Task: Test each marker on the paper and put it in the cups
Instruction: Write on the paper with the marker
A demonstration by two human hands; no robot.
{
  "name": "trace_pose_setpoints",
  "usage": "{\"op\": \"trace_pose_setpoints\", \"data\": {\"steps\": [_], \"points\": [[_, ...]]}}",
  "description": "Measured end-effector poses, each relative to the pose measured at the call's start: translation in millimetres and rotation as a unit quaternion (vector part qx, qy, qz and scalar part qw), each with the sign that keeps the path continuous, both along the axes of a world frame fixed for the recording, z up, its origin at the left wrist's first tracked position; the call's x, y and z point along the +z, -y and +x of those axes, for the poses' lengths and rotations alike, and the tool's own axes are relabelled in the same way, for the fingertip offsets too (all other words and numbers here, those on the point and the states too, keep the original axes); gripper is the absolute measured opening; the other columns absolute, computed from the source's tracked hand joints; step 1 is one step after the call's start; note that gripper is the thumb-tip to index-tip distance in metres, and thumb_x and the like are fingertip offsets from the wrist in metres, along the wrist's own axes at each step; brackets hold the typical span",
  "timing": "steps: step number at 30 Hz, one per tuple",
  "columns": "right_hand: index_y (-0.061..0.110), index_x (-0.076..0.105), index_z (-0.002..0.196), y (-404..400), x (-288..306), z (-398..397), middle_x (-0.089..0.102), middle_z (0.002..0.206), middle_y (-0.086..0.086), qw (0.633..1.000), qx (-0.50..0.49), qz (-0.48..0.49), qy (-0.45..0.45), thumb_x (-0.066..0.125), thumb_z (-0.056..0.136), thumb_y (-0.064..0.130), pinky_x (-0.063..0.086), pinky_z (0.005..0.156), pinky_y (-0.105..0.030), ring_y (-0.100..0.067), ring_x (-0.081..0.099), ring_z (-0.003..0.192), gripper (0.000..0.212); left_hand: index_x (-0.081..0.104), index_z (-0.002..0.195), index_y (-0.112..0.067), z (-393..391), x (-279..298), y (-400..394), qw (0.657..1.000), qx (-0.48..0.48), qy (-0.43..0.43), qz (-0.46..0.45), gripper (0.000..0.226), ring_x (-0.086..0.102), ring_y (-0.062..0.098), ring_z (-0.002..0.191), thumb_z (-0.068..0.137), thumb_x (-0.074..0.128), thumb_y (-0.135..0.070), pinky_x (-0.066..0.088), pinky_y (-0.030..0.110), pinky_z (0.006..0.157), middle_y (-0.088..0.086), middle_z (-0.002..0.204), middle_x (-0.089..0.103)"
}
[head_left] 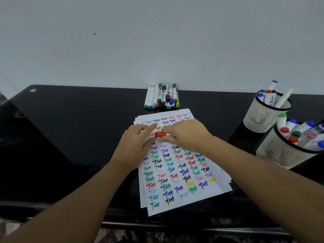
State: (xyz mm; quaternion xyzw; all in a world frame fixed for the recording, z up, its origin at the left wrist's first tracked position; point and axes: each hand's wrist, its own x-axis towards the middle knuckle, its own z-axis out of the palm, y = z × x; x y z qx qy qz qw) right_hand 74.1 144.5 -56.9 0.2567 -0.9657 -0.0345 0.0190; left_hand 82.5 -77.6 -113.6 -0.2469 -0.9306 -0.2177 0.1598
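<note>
Holding a red-capped white marker [162, 134] over the white paper sheets covered in coloured "Test" scribbles [177, 165], both hands met at the top of the stack. My right hand [184, 135] had its fingers curled around the barrel; my left hand [136, 142] pinched at the red cap end, thumb below and forefinger above. I couldn't tell whether the cap was coming off or going on.

Risks as I judged them: a hard pull could jerk the sheets, since they lay loose and fanned on the glossy black table [70, 137]. An uncapped tip could smear the fingers or earlier marks. The untested pile of mixed markers [162, 97] lay just beyond the paper against the wall and could roll if nudged. The two beige mesh cups, far [263, 114] and near [284, 151], were already crowded, so dropping another in could tip one or bounce out.
</note>
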Motion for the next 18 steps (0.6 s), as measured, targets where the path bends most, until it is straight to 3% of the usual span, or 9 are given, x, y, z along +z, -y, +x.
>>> {"op": "trace_pose_setpoints", "data": {"steps": [4,6,9,11,15,17,18], "points": [[0.039,0.055,0.126,1,-1,1,0.062,0.085,0.009,1.0,-0.004,-0.014,0.006,0.033,0.104,0.068,0.047,0.06,-0.031,-0.013,0.06,0.077,0.042,0.062,0.136,-0.021,1,0,1,1.0,-0.021,-0.013,-0.004,0.039,0.052,0.016,0.113,0.102,0.05,-0.036,0.049,0.039,0.093,-0.002,0.123,0.064],[0.036,0.046,0.135,0,-2,5,0.064,0.093,0.007,0.998,-0.022,-0.05,0.018,0.034,0.107,0.062,0.047,0.06,-0.032,-0.013,0.061,0.079,0.041,0.063,0.134,-0.019,0,0,0,1.0,-0.008,-0.006,0.001,0.036,0.052,0.017,0.113,0.103,0.052,-0.035,0.049,0.04,0.093,-0.002,0.122,0.065],[0.034,0.033,0.139,-10,3,11,0.063,0.101,-0.002,0.975,-0.071,-0.198,0.071,0.035,0.111,0.03,0.049,0.061,-0.04,-0.021,0.062,0.076,0.028,0.062,0.135,-0.02,-3,-1,0,0.999,0.022,0.026,0.004,0.036,0.049,0.015,0.119,0.104,0.053,-0.035,0.045,0.037,0.1,-0.005,0.126,0.063],[0.034,0.045,0.132,-19,6,11,0.063,0.114,-0.005,0.954,-0.107,-0.266,0.088,0.034,0.111,0.019,0.058,0.075,-0.043,-0.023,0.066,0.088,0.028,0.061,0.136,-0.021,-5,-2,0,0.999,0.033,0.041,0.005,0.039,0.048,0.014,0.121,0.103,0.054,-0.039,0.043,0.033,0.102,-0.006,0.129,0.062],[0.029,0.069,0.117,-36,-1,8,0.067,0.122,0.009,0.837,-0.209,-0.482,0.155,0.037,0.11,0.016,0.056,0.094,-0.036,-0.01,0.065,0.112,0.035,0.048,0.15,-0.027,-5,-1,-1,0.995,0.057,0.078,0.002,0.052,0.038,0.013,0.133,0.102,0.051,-0.048,0.034,0.033,0.11,-0.009,0.142,0.053],[0.029,0.066,0.125,-43,-5,8,0.067,0.124,0.008,0.789,-0.224,-0.543,0.181,0.044,0.107,0.008,0.059,0.092,-0.033,-0.012,0.064,0.117,0.036,0.036,0.156,-0.033,-4,1,-2,0.995,0.054,0.089,-0.008,0.058,0.034,0.013,0.138,0.102,0.048,-0.051,0.031,0.035,0.114,-0.009,0.148,0.048],[0.029,0.063,0.129,-46,-6,9,0.066,0.126,0.006,0.782,-0.226,-0.551,0.185,0.049,0.106,0.004,0.061,0.085,-0.028,-0.013,0.065,0.117,0.038,0.032,0.157,-0.036,-4,2,-3,0.994,0.047,0.093,-0.015,0.059,0.033,0.013,0.14,0.103,0.047,-0.052,0.03,0.036,0.115,-0.009,0.15,0.046]]}}
